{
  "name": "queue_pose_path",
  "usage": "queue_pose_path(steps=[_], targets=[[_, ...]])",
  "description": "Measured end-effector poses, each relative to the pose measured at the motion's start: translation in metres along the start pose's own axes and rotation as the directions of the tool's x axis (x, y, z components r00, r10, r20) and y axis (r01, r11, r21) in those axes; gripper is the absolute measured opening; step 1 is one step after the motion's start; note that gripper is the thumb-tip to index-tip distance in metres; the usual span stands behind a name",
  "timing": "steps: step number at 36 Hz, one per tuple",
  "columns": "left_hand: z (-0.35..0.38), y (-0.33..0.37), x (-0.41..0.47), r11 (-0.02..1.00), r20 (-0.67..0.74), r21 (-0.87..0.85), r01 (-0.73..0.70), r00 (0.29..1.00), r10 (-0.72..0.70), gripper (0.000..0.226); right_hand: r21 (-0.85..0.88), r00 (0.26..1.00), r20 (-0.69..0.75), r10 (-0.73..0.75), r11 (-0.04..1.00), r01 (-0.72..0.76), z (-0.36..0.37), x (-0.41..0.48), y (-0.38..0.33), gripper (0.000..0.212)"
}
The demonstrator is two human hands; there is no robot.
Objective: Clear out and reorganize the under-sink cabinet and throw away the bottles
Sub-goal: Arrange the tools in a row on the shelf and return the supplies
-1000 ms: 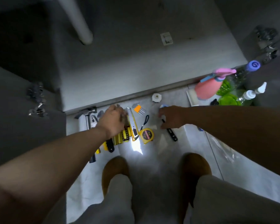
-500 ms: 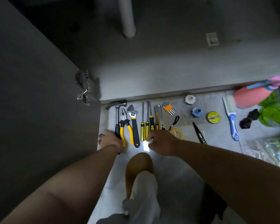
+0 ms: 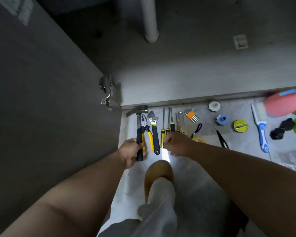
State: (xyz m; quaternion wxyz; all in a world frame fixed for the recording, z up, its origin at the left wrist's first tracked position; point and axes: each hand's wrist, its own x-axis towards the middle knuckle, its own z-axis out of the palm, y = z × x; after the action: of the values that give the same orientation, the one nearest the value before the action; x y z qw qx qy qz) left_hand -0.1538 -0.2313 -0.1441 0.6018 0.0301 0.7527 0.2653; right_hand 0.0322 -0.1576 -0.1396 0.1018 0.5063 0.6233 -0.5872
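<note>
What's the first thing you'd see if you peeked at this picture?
A neat row of yellow-and-black tools lies on the floor right in front of the open cabinet. The left hand grips the hammer at the row's left end, and the right hand is over the screwdrivers. A pink bottle pokes in at the right edge.

nothing really readable, yellow tape roll (image 3: pixel 240 125) has dark print but too blurry, white sticker (image 3: pixel 240 41) inside the cabinet (image 3: pixel 195 74) and door label (image 3: pixel 22 10) just as illegible
</note>
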Motion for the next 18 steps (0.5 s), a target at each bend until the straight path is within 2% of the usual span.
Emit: queue_pose_path(steps=[3, 6, 11, 14, 18], targets=[[-0.001, -0.001, -0.019, 0.984, 0.145, -0.176, 0.034, 0.989, -0.008, 0.019, 0.092, 1.000, 0.007, 0.021, 0.996, -0.022, 0.008, -0.001, -0.014, 0.029], [-0.003, -0.002, -0.035, 0.971, 0.332, -0.225, 0.078, 0.943, 0.002, 0.018, 0.180, 1.000, -0.012, 0.015, 0.984, -0.012, 0.016, -0.005, -0.024, 0.026], [0.002, -0.003, -0.048, 0.999, 0.530, -0.003, 0.044, 0.847, -0.036, 0.024, 0.288, 0.998, -0.058, -0.008, 0.957, 0.025, 0.022, -0.015, -0.030, 0.030], [0.005, -0.003, -0.048, 0.992, 0.537, 0.124, -0.029, 0.843, -0.043, 0.020, 0.277, 0.993, -0.107, 0.043, 0.961, -0.012, 0.018, -0.020, -0.022, 0.025], [0.006, -0.005, -0.042, 0.967, 0.482, 0.245, -0.070, 0.874, -0.059, 0.033, 0.345, 0.992, -0.009, 0.126, 0.931, -0.115, 0.008, -0.024, -0.008, 0.017]])
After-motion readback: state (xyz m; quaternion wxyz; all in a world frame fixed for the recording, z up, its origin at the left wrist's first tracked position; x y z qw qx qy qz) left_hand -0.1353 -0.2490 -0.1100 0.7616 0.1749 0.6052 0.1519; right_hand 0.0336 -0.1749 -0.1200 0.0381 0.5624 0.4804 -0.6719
